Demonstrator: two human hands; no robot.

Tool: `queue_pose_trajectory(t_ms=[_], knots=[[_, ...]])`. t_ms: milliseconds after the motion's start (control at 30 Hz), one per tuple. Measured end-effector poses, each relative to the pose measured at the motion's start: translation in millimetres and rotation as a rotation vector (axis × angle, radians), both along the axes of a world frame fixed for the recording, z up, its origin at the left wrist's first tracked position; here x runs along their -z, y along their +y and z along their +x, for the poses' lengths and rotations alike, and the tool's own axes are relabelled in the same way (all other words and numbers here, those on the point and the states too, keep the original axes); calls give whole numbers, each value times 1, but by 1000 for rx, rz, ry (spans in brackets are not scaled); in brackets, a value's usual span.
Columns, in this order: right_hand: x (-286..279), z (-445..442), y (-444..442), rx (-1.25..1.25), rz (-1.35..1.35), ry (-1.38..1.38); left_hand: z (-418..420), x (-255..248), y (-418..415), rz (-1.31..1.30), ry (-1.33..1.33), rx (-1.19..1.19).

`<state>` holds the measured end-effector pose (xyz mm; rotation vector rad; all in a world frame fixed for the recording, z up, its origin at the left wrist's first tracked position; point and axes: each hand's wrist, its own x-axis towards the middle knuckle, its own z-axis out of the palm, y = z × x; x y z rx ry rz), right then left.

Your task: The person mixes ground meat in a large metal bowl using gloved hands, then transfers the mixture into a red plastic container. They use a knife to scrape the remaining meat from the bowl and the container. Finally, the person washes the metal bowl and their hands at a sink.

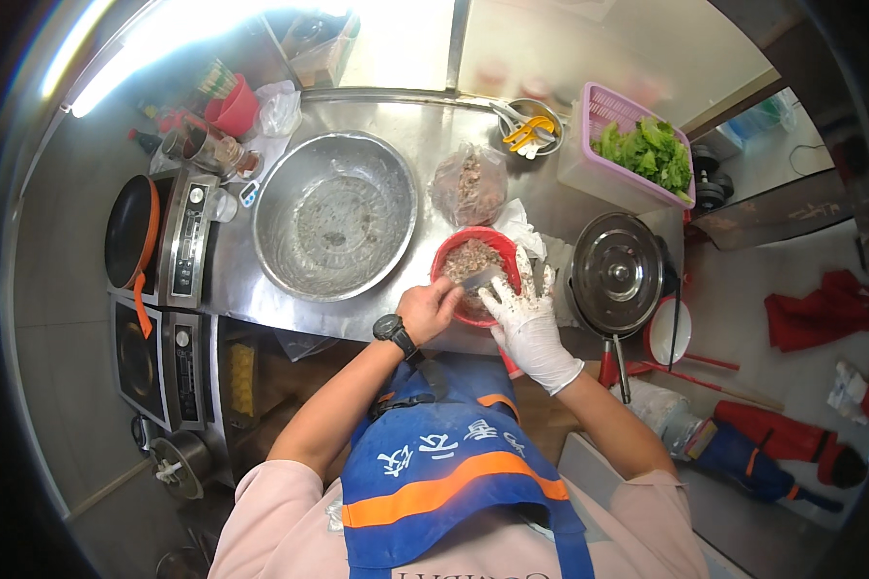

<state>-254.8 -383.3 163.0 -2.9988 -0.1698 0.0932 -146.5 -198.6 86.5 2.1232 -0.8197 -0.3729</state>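
Note:
My left hand [427, 311] is bare, with a black watch at the wrist. It grips a flat-bladed metal tool [480, 278], whose blade reaches over the minced filling [471, 255] in a red bowl [440, 262]. The handle is mostly hidden in my fingers. Over the bowl's right side spreads my right hand [529, 318], in a white glove with bits of filling stuck to its fingers. The blade's tip lies close to the gloved fingers; I cannot tell whether they touch. Just behind the bowl sits a clear plastic bag of mince [471, 184].
Left of the bowl stands a wide metal basin [333, 217] with smeared walls. A lidded pot [618, 271] is at the right, its handle jutting forward. Behind are a pink basket [601, 98] of leafy greens and a bowl of spoons [529, 130]. Induction cookers [188, 239] line the left.

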Motion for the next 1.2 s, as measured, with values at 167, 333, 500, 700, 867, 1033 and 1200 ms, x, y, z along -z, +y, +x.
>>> queue_pose_trajectory(t_ms=[167,333,500,700,867,1033,1200], knots=[[2,-5,-7,-49,-28,-57,3,9,8,-10,75,-77],[13,-11,-15,-128,15,-91,-3,-27,2,-66,-8,192],[-4,-8,-14,-269,-110,-62,13,-3,3,122,-58,133],[-3,-8,-25,-160,51,-97,10,-8,10,1,33,-63],[-4,-9,-27,62,412,110,-11,-9,10,-129,57,-21],[-2,-8,-29,127,670,112,-8,13,7,21,-33,-80],[3,-8,-40,194,887,222,-9,0,4,-40,47,-133]])
